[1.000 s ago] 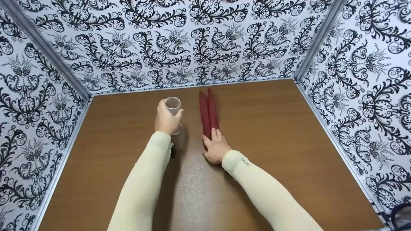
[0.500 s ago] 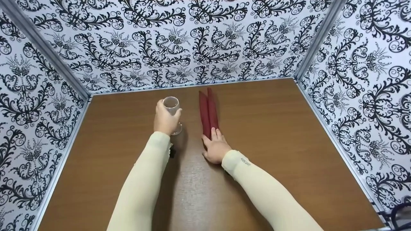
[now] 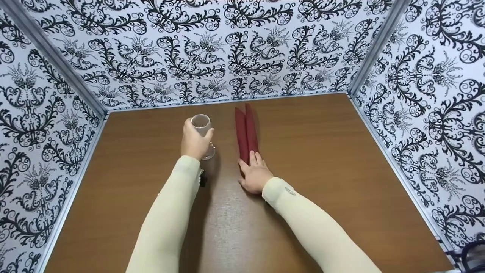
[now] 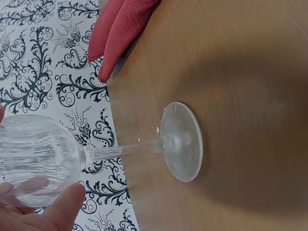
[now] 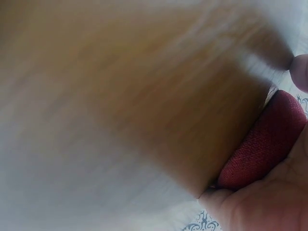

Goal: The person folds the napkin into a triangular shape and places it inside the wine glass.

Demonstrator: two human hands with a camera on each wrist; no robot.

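Observation:
A clear stemmed wine glass point(image 3: 201, 122) is upright left of the table's middle. My left hand point(image 3: 194, 141) holds it round the bowl, with fingers and thumb curved about the glass. In the left wrist view the bare stem and round foot point(image 4: 182, 143) show close to the wood; whether the foot touches it I cannot tell. Right of the glass lies a long, folded dark-red cloth napkin point(image 3: 245, 132), its two pointed ends toward the back wall. My right hand point(image 3: 256, 176) rests on its near end with fingers extended. The right wrist view shows the napkin's rounded end point(image 5: 264, 144) against the palm.
The brown wooden table point(image 3: 326, 159) is enclosed at the back and sides by panels point(image 3: 250, 49) with a black-and-white scroll pattern. Grey metal posts stand in the corners. A dark curved object point(image 3: 471, 256) shows at the lower right edge.
My left hand and the wine glass have shifted very slightly left. The right hand and the napkin have stayed in place.

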